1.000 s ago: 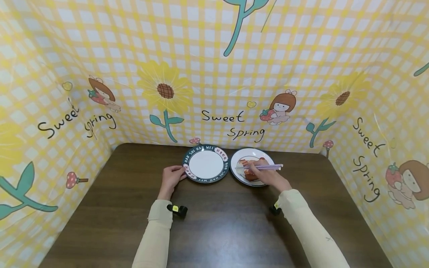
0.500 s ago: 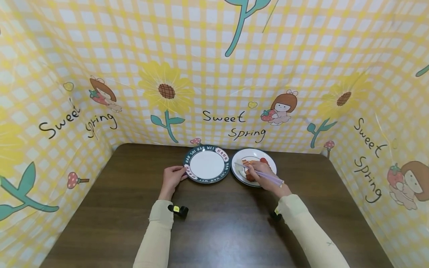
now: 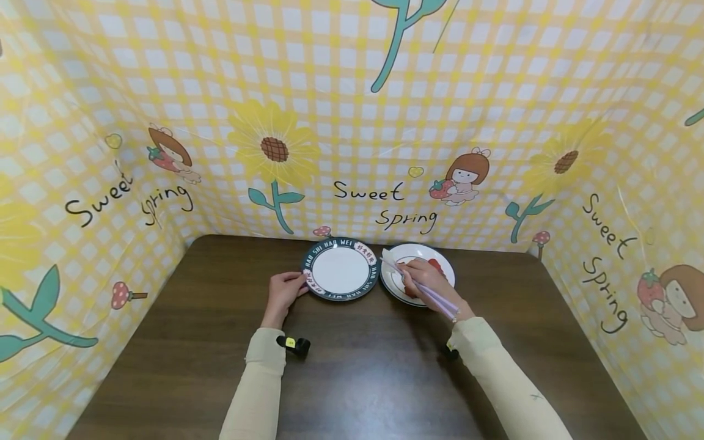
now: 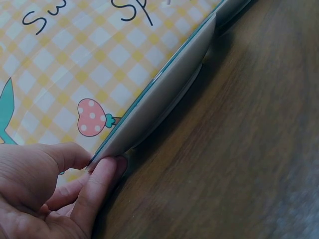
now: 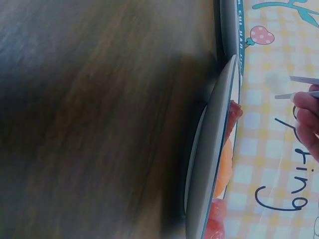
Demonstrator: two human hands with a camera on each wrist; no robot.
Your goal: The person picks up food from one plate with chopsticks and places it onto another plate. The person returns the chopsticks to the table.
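My left hand (image 3: 285, 294) pinches the near-left rim of a white plate (image 3: 339, 269) with a dark green lettered border. In the left wrist view the thumb lies over that plate's rim and fingers (image 4: 94, 189) are under it. My right hand (image 3: 429, 281) holds a pair of purple chopsticks (image 3: 434, 297), tips pointing up and left. A pale, translucent piece (image 5: 277, 81) is between the chopstick tips, above the second plate's left rim. On that second plate (image 3: 415, 249) lie red pieces (image 5: 216, 219) and an orange piece (image 5: 224, 169), partly hidden by my right hand in the head view.
Both plates stand side by side near the back edge of a dark wooden table (image 3: 352, 379). A yellow checked cloth (image 3: 352, 140) with flowers and lettering hangs behind and at both sides. Black camera straps (image 3: 294, 346) are on the wrists.
The chopsticks have swung so their tips point up and left. The pale piece has risen from among the food towards the second plate's left rim. My left hand keeps its grip on the plate.
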